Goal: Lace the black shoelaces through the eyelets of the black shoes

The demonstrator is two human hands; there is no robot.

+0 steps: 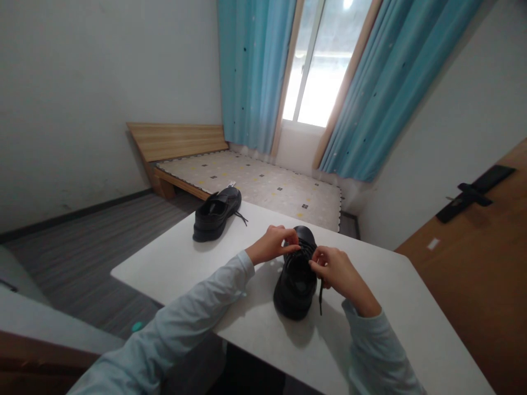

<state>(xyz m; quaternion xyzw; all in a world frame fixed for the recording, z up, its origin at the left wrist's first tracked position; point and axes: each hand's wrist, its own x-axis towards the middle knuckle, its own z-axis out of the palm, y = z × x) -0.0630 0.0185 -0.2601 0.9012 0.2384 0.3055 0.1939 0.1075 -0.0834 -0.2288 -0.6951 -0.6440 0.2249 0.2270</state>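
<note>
A black lace-up shoe (pixel 294 296) stands upright on the white table (pixel 255 323), its heel toward me. My left hand (pixel 274 243) reaches over its left side, thumb and fingers pinched at the laces near the tongue. On the shoe's right side my right hand (pixel 335 270) is closed in a pinch on a shoelace (pixel 320 302), whose end hangs down beside the shoe. What exactly sits between the left fingertips is too small to make out. Another black shoe (pixel 212 219) rests at the table's far left edge, its lace trailing to the right; neither hand touches it.
Behind the table lies a bed with a patterned mattress (pixel 272 186) and a wooden headboard (pixel 181 137). Blue curtains (pixel 255 71) flank a bright window (pixel 317 77). A wooden door (pixel 469 274) with a black handle (pixel 473 195) is on the right.
</note>
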